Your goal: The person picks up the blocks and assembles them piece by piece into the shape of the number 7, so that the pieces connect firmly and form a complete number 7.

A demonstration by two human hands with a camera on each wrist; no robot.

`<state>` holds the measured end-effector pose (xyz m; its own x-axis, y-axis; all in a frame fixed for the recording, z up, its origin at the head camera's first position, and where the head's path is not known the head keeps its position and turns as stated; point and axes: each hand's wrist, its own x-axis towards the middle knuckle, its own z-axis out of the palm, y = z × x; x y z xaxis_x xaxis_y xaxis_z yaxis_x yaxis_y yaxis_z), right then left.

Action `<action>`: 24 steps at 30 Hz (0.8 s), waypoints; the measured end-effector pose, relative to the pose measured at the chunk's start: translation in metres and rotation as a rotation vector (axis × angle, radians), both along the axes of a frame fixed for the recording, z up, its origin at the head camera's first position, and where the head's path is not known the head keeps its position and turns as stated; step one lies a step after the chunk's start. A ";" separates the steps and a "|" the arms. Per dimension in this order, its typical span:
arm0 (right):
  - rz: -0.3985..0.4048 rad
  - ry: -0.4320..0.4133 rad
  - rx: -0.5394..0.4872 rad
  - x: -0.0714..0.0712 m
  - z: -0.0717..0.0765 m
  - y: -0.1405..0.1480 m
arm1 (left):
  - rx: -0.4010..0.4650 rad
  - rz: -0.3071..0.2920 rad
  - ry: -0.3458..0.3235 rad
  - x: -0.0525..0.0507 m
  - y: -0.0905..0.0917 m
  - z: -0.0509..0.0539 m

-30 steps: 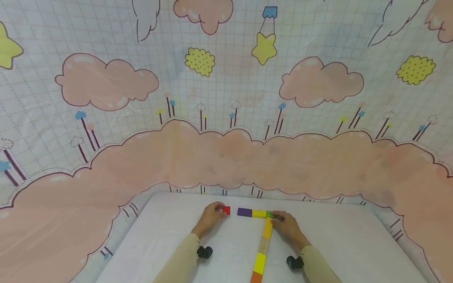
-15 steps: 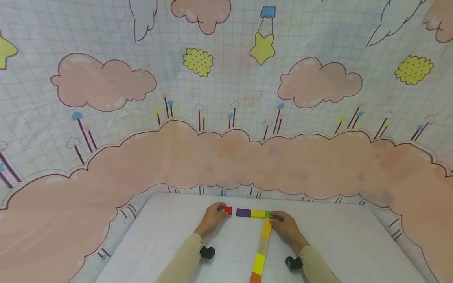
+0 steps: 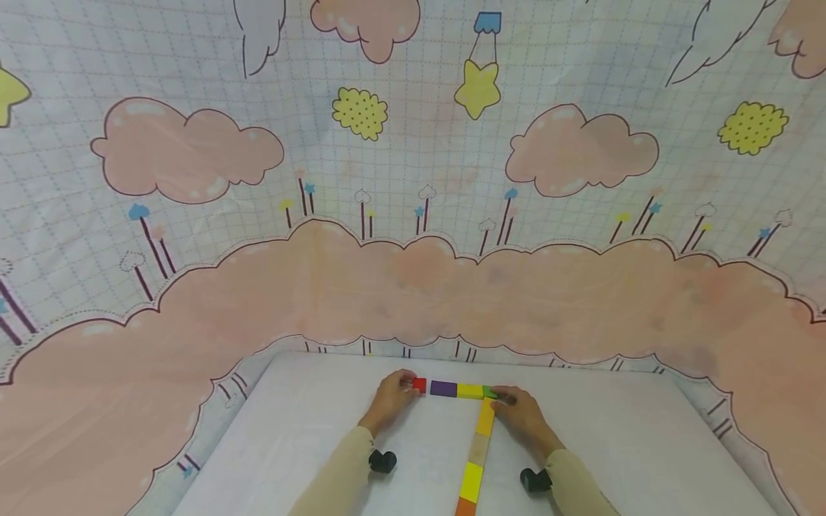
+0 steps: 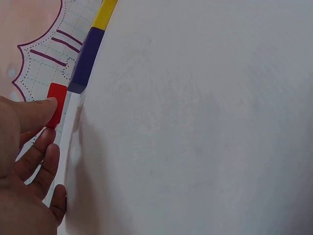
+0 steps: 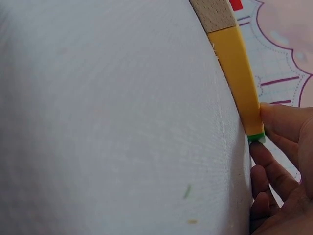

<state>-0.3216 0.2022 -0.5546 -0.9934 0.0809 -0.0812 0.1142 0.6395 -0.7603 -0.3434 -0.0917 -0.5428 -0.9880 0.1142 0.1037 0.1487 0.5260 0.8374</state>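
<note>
My left hand [image 3: 391,398] pinches a small red block [image 4: 57,105] between thumb and fingers. A narrow gap separates it from the left end of a row of blocks. That row runs from a purple block [image 3: 443,388] through a yellow block [image 3: 470,390] to a green block [image 3: 489,392]. At the green end, my right hand [image 3: 521,411] holds the green block, its fingers covering part of it. In the right wrist view the thumb lies against the yellow-orange block [image 5: 239,81], and only a sliver of green shows.
From the green end a column of blocks runs toward me: yellow-orange, plain wood [image 3: 478,450], yellow [image 3: 472,481] and orange [image 3: 465,507]. They lie on a white table [image 3: 310,401]. A cloud-patterned cloth [image 3: 413,287] hangs behind. Black devices [image 3: 383,461] sit at both wrists.
My left hand has brought the red block rightward, narrowing its gap to the purple block. My right hand has stayed at the green block.
</note>
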 end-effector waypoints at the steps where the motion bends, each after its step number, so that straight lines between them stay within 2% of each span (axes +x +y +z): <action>1: -0.002 -0.001 0.001 0.000 0.000 0.000 | 0.002 0.001 -0.002 0.000 0.001 0.000; 6: -0.009 -0.007 0.002 -0.002 0.000 -0.001 | 0.012 -0.008 0.006 0.000 0.003 0.002; 14: -0.009 -0.007 -0.017 -0.001 -0.002 0.000 | 0.003 -0.011 0.017 -0.003 0.005 -0.002; 24: -0.010 0.004 -0.008 -0.001 -0.003 0.000 | 0.007 0.014 -0.024 -0.008 0.008 -0.006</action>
